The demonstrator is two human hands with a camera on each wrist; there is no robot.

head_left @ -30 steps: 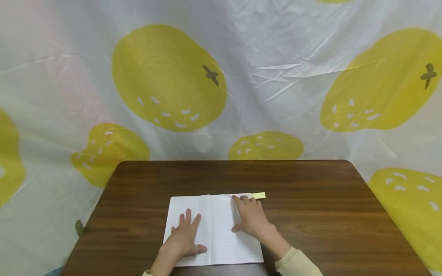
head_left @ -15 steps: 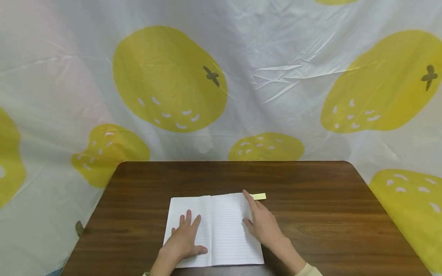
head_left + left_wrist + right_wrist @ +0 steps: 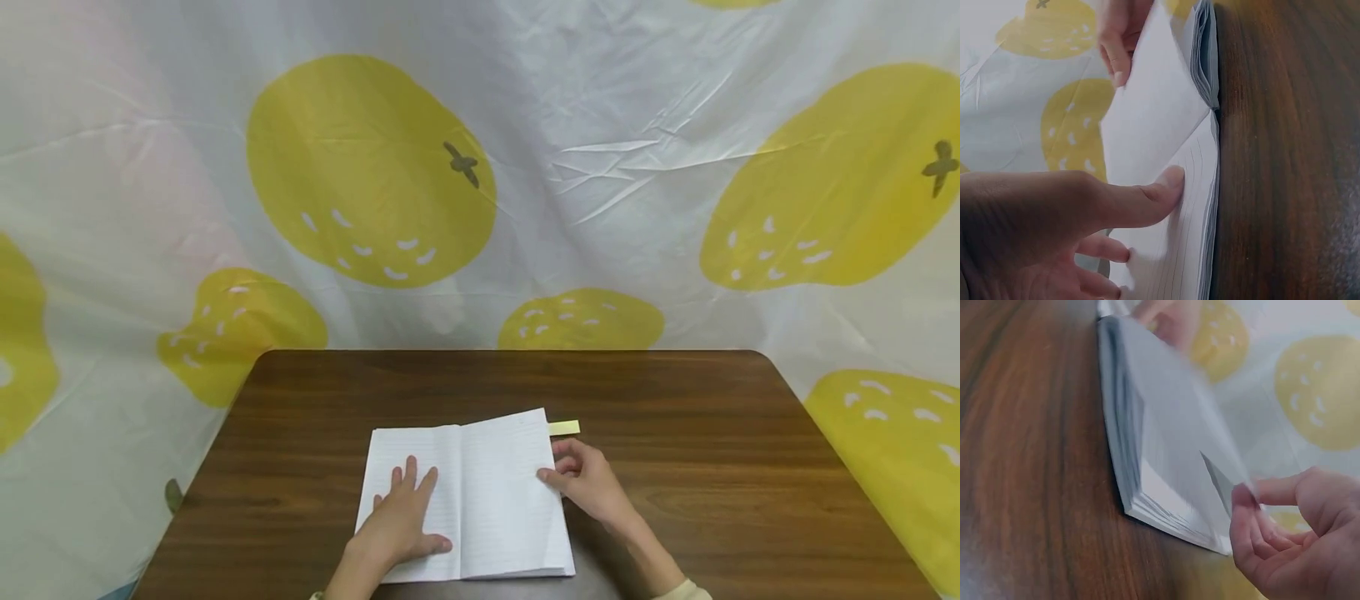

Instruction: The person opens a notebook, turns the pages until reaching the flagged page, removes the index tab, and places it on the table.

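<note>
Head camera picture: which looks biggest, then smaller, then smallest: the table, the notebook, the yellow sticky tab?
1. Table, by far the largest.
2. Notebook, open on the table.
3. Yellow sticky tab, a tiny strip at the notebook's far right corner.

An open notebook (image 3: 465,492) with white ruled pages lies flat under the left hand (image 3: 401,521), which presses its left page. Its right page is lifted at the outer edge, pinched by the right hand (image 3: 588,483); the stack beneath stays down.
</note>
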